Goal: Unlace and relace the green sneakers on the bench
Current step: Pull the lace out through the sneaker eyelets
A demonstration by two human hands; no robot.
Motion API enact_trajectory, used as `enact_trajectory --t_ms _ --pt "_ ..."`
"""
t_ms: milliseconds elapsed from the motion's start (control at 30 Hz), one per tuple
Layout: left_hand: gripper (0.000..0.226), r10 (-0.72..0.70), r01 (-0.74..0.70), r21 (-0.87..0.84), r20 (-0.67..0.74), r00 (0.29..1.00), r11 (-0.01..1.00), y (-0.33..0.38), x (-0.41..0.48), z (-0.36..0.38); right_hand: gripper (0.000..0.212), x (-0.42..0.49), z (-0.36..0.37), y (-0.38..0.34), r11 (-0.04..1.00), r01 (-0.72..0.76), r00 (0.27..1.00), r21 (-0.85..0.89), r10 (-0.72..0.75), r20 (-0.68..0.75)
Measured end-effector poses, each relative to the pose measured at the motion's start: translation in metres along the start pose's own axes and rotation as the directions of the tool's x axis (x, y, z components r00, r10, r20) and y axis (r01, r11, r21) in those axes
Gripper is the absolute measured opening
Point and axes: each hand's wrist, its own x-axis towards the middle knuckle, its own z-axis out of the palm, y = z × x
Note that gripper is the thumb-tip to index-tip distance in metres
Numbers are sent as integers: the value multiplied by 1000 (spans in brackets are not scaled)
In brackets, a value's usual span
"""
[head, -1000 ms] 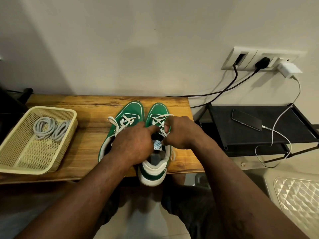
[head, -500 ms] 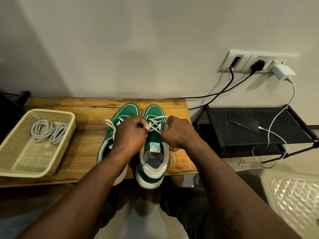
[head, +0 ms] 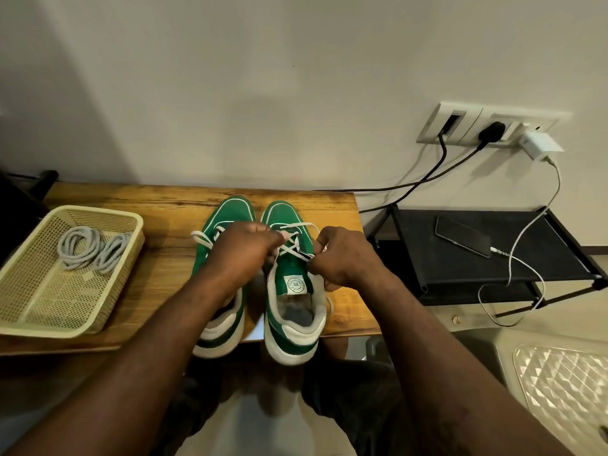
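Across the middle of my view runs the wooden desk [head: 158,209], its far edge against the pale wall. Just beyond the desk's right end stands a black shelf [head: 543,258], lower than the desk top. On the desk's left end sits a pale yellow mesh basket [head: 49,330], its near corner reaching the desk's front edge. Right of the desk's centre stand the two green sneakers side by side, toes toward the wall: the left sneaker [head: 230,213] and the right sneaker [head: 283,213], both white heels jutting out past the desk's front edge. Both of the person's arms reach in over that front edge. I read the left hand [head: 240,255] as curled tight, fingertips pinching the white lace [head: 297,225] above the right sneaker's eyelets, and it covers much of the left sneaker's lacing. The right hand [head: 342,255] is curled as well, gripping the same lace at the sneaker's outer side, toward the desk's right end. The lace crosses loosely between the two hands above the tongue. A dark phone [head: 462,240] lies flat on the shelf off the desk's right end, with a white cable plugged into it. Grey coiled cords [head: 67,250] lie inside the basket, toward the desk's back edge.
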Motion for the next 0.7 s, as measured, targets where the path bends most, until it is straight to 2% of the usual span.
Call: enact_trajectory --t_ms 33,100,133,167,200,233,267,300,333,367,433,500,533,567,600,633,667,700 --pt "33 26 -30 160 28 999 987 -3 2 -2 33 1 1 0 1000 -4 1000 18 4 -4" --pt "30 15 -69 474 116 993 878 -10 1 0 32 4 1 1 999 -14 1000 47 15 -5" --pt "24 24 -77 512 110 994 856 -10 0 2 31 4 1 1 998 -20 1000 53 20 1" --pt "20 48 -84 457 90 995 886 -8 -1 3 30 5 1 2 998 -28 1000 58 28 7" --pt "19 76 -91 308 59 995 947 -4 -4 3 30 5 1 2 998 -35 999 61 35 9" --pt "21 107 -109 77 26 994 991 1 -7 1 29 5 1 3 997 -37 999 62 37 5" --pt "24 140 -140 -154 -8 990 978 4 -7 -1 29 6 1 4 997 -42 999 63 43 -3" --pt "26 163 -166 -298 -35 986 940 6 -6 -5 29 6 1 4 997 -43 999 65 44 -11" --pt "29 184 -187 -317 -38 982 930 7 -6 -10 27 7 0 5 997 -42 999 66 43 -13" --pt "33 203 -200 -237 -14 979 951 6 -5 -14 26 7 0 5 997 -40 999 69 41 -10" --pt "40 155 -174 146 133 979 974 -2 -4 -18 25 7 1 4 996 -32 999 83 33 -2" --pt "34 46 -187 484 289 956 855 -6 -8 -14 24 7 3 3 997 -19 1000 72 20 -8" --pt "29 66 -214 517 290 955 829 -5 -9 -9 23 7 2 2 997 -18 1000 69 18 -10" --pt "28 140 -234 423 243 960 875 -3 -10 -4 23 7 2 2 997 -18 1000 71 18 -9" --pt "29 226 -247 205 118 967 947 1 -11 0 24 7 2 3 997 -20 1000 70 21 -9" --pt "31 273 -275 -96 -39 961 957 6 -11 1 25 7 2 3 997 -17 1000 71 18 -7" --pt "31 268 -305 -356 -152 951 883 9 -10 -1 25 6 2 3 997 -18 1000 71 18 -6" --pt "31 235 -298 -495 -187 954 816 12 -9 -4 25 6 2 3 997 -18 1000 70 18 -8"
